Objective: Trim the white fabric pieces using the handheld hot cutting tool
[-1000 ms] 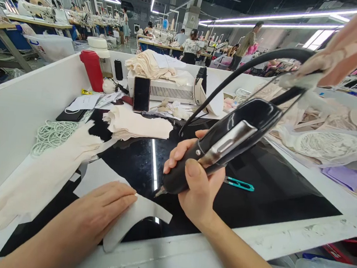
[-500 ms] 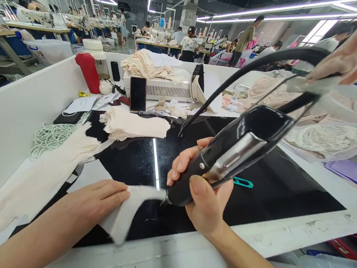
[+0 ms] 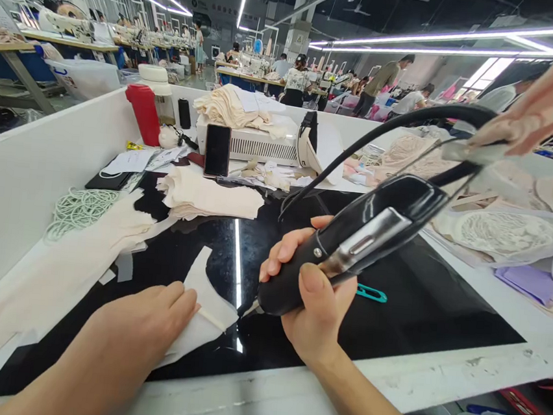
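Note:
My right hand [image 3: 312,289] is wrapped round a black handheld tool [image 3: 351,241] with a metal side plate and a thick cable. The tool's thin tip points down left, just beside the right corner of a white fabric piece [image 3: 207,292]. My left hand [image 3: 148,325] pinches that piece, fingers pressed together on its left part, over the black board [image 3: 425,293]. Behind it lies a stack of cream fabric pieces [image 3: 213,198]. More cream fabric [image 3: 71,256] stretches along the left side. A teal cutter [image 3: 370,293] rests on the board right of my right hand.
A phone [image 3: 217,151] leans on a white box [image 3: 263,144] at the back. Left of it stand a red cup [image 3: 142,115] and green cord [image 3: 83,210]. Lace pieces [image 3: 504,231] lie at right. Another hand-like shape [image 3: 541,102] blurs at upper right. People work beyond.
The white piece has turned and lies further back, its right end now apart from the tool's tip. My left hand has shifted slightly, and the view has tilted up a little.

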A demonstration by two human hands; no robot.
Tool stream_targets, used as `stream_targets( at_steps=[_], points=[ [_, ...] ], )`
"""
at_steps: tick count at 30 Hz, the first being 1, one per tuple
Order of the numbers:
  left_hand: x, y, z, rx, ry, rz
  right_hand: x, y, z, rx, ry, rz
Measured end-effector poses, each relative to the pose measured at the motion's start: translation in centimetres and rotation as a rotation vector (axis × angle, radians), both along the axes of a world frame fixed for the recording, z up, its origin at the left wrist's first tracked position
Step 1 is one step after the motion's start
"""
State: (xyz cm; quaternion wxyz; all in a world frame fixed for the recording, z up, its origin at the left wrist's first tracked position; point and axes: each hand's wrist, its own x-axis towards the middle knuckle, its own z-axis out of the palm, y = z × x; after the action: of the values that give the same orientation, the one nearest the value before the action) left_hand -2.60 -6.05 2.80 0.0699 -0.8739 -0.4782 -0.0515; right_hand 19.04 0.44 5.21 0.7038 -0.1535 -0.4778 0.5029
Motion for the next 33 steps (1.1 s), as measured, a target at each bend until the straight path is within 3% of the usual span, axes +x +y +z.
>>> stream_targets(
  at_steps=[4, 9, 12, 19, 27, 33],
  points=[
    [1.3, 0.2, 0.7, 0.029, -0.075, -0.226, -0.5, 0.2, -0.2, 0.0, 0.006, 0.011],
    [3.3, 0.8, -1.0, 0.243, -0.234, -0.443, -0.8, 0.0, -0.8, 0.014, -0.008, 0.025],
    [3.7, 1.4, -1.8, 0.205, -0.222, -0.453, -0.9, 0.0, -1.1, 0.013, -0.016, 0.025],
    [2.6, 1.9, -1.8, 0.088, -0.192, -0.43, -1.0, 0.1, -1.1, 0.019, -0.02, 0.031],
    [2.3, 1.6, -3.4, 0.143, -0.187, -0.391, -0.8, 0.0, -0.8, 0.026, -0.039, 0.001],
    [2.2, 1.3, -3.3, 0.15, -0.17, -0.36, -0.9, -0.1, -0.6, 0.02, -0.083, -0.02]
  ],
)
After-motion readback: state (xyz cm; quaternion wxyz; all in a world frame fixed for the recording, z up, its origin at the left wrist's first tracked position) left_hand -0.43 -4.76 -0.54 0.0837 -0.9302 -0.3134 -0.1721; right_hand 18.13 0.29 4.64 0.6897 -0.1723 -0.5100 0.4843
